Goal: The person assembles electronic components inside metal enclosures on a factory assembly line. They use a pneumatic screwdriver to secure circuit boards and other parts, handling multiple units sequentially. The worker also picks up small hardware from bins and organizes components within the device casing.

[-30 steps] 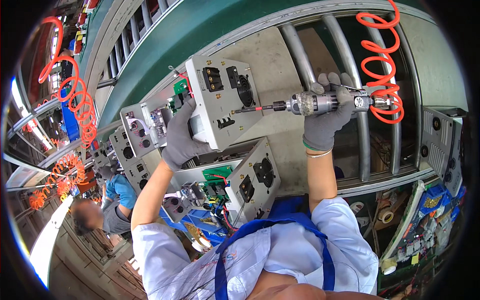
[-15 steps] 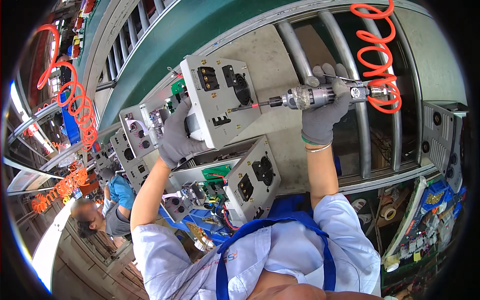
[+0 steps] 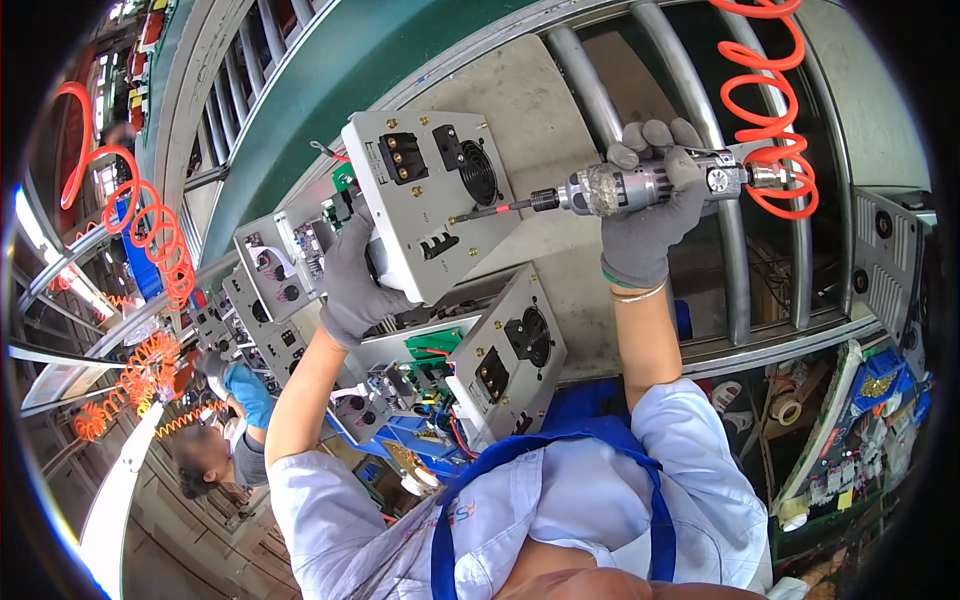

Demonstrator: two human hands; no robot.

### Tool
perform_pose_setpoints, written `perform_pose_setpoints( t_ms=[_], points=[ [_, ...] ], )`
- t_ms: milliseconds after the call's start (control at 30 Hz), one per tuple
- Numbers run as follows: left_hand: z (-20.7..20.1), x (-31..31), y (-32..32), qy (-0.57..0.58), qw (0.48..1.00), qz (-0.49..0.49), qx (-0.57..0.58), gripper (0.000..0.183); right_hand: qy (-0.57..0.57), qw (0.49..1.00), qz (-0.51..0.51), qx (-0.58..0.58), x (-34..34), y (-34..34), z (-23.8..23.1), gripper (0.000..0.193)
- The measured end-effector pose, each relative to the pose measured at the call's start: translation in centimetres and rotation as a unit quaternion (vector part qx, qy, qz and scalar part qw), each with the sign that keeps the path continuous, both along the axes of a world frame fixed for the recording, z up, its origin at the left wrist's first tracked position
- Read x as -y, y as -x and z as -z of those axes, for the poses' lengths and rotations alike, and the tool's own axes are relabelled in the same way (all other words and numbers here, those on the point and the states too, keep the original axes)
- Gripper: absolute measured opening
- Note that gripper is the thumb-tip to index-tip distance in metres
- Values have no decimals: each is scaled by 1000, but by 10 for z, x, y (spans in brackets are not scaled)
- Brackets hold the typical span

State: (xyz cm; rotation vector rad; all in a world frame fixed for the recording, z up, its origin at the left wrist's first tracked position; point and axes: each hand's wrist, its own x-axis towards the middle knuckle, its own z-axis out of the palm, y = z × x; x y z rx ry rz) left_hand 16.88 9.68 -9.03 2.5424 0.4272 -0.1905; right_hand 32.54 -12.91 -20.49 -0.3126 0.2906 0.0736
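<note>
My left hand, in a grey glove, grips the side of a grey metal equipment housing and holds it tilted. Its panel carries black terminal blocks, a round fan grille and several brass-coloured screws. In my gloved right hand is a pneumatic screwdriver, lying level with its bit pointing left. The bit's tip reaches the panel at a small brass-coloured fastener, between the terminal blocks. A second open housing with a green circuit board stands nearer to me.
A coiled orange air hose runs up from the screwdriver. Metal rollers lie to the right, with another grey housing beyond. More housings line up at left, near a co-worker. Blue bins of small parts sit at lower right.
The housing's panel and the bit's tip have shifted slightly left in the picture. The bit remains at the panel, and both hands keep their grips. The co-worker appears a little lower.
</note>
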Motion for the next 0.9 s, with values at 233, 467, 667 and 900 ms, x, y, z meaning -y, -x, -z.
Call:
perform_pose_setpoints(
  t_ms=[233,467,667,900],
  points=[
    [2,-6,1,35,999,-7,14,103,46,999,-5,-15,-3,-3,-3,39],
    [11,-16,9,47,998,-18,27,109,69,997,-8,-43,1,-2,-5,39],
    [6,0,4,8,999,-26,40,104,68,997,-2,-37,0,-1,-6,37],
    [7,2,2,5,998,-31,46,101,51,998,-10,-39,-2,-2,-6,36]
  ],
)
